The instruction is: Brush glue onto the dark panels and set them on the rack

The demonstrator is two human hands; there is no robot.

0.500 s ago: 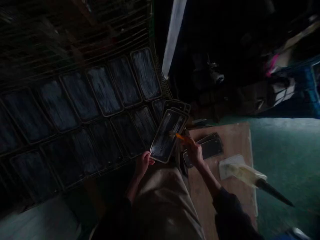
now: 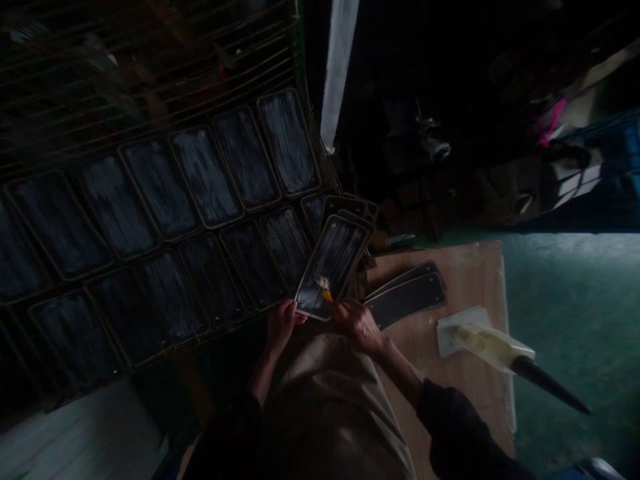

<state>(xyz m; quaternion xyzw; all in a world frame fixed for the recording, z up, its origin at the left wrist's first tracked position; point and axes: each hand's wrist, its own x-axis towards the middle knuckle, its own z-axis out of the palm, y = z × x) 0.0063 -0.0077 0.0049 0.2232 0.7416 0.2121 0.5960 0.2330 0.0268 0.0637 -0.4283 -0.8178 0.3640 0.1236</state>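
My left hand (image 2: 283, 324) pinches the lower left corner of a dark rectangular panel (image 2: 340, 247) with rounded corners and a pale edge. Wet-looking streaks run along its face. In my right hand (image 2: 361, 324) is a paintbrush (image 2: 325, 291) with an orange handle, its pale bristles on the lower part of the panel. More dark panels (image 2: 345, 205) lie just behind the held one, at the end of the rack. Two others (image 2: 407, 297) overlap on the wooden board to the right of my right hand.
Rows of streaked panels (image 2: 205, 175) cover a wire rack (image 2: 220, 325) on the left. At right, a translucent bottle (image 2: 493, 347) with a long black nozzle lies on a pale pad (image 2: 443, 333) on the wooden board (image 2: 465, 267). A pale post (image 2: 340, 73) stands behind.
My right hand has moved down and left, drawing the brush from the panel's right side to its lower part. My left hand still holds the corner.
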